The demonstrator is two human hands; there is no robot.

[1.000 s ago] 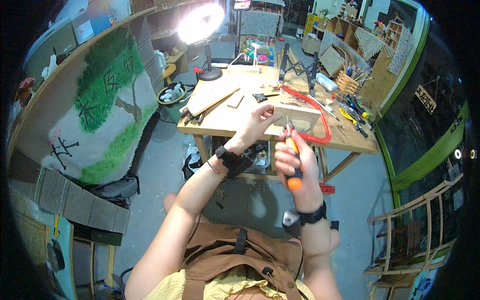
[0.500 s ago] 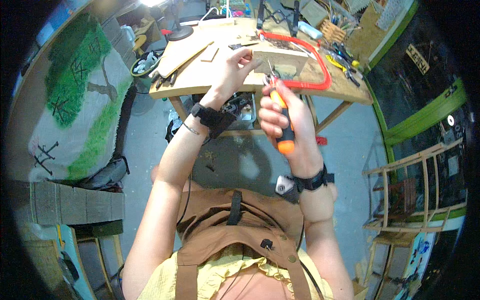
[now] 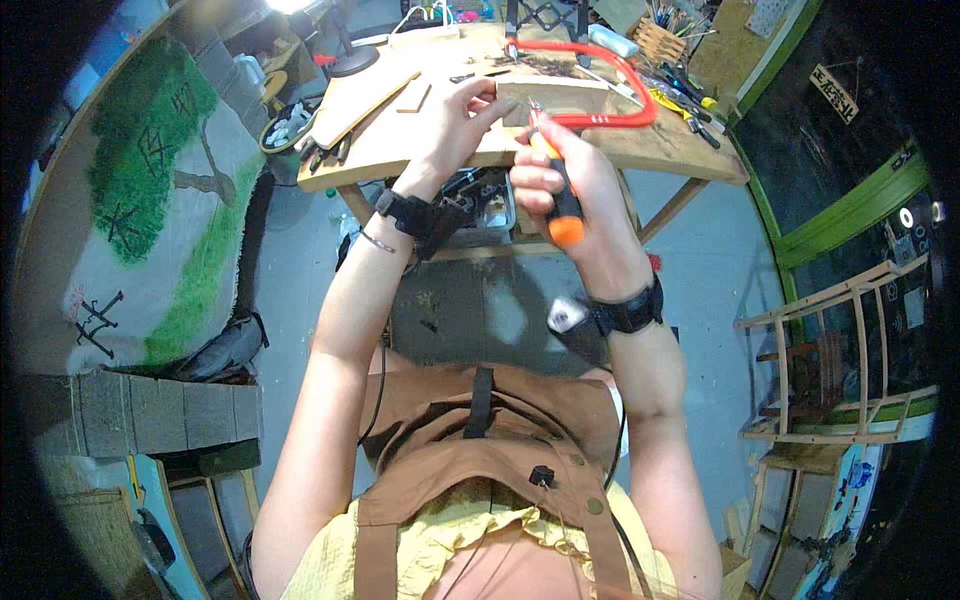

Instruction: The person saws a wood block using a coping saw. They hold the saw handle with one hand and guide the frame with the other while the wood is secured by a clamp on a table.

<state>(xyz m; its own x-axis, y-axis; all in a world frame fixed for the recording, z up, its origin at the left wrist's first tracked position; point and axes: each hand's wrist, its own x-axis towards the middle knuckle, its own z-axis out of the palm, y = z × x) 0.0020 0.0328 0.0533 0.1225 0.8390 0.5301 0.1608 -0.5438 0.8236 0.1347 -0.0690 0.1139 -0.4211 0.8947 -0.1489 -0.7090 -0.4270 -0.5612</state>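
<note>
My right hand [image 3: 563,178] is wrapped round the orange-and-black handle of a coping saw [image 3: 648,92]. The saw's deep red frame bows out to the right over the tabletop. Its thin blade is hard to make out, crossing near a pale wooden board [image 3: 570,95] at the table's front part. At the board's left end, my left hand [image 3: 463,122] has its thumb and fingers closed on the edge. The fingers partly hide that corner.
On the wooden table [image 3: 375,150], thin wood pieces [image 3: 412,97] and pliers [image 3: 325,152] lie to the left. A lamp base [image 3: 353,62] stands behind them. Yellow-and-black tools [image 3: 690,110] lie at the right edge. A bin [image 3: 288,128] is beside the table.
My right hand and the saw have moved forward, away from my body, with the handle now nearer the board. My left hand stays at the board's left end.
</note>
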